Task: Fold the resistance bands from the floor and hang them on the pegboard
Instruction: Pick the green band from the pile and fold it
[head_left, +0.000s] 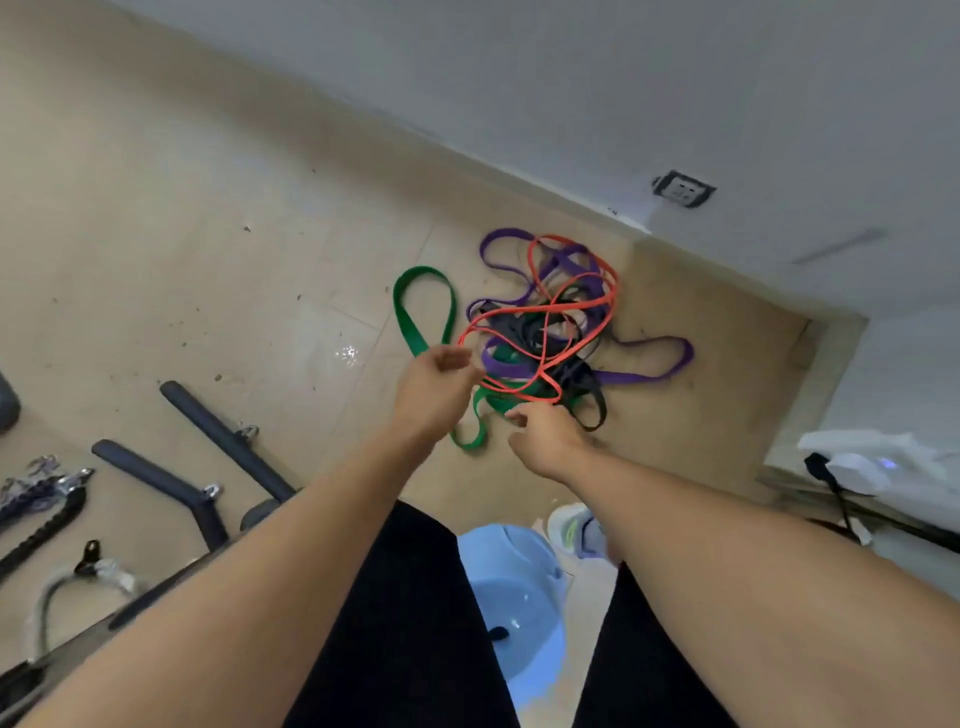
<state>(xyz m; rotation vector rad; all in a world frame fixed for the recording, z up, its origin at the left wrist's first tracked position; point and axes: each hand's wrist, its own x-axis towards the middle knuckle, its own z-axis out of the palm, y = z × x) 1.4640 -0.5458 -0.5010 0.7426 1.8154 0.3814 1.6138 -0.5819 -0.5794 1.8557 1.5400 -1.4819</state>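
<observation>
A tangled heap of resistance bands lies on the tiled floor near the wall corner. It holds a wide green band (423, 304), a thin orange band (571, 306), a purple band (649, 364) and a black band (587, 389). My left hand (436, 389) reaches over the heap's left edge, fingers loosely curled close to the orange and green loops; a grip is not plain. My right hand (545, 436) hovers at the heap's near edge beside the green and black bands, fingers relaxed, holding nothing visible. No pegboard is in view.
Black cable-machine handles (223, 436) and chains (41, 483) lie on the floor at left. A pale blue plastic stool or bin (514, 587) sits between my legs, a shoe (571, 525) beside it. A wall socket (683, 188) is at upper right.
</observation>
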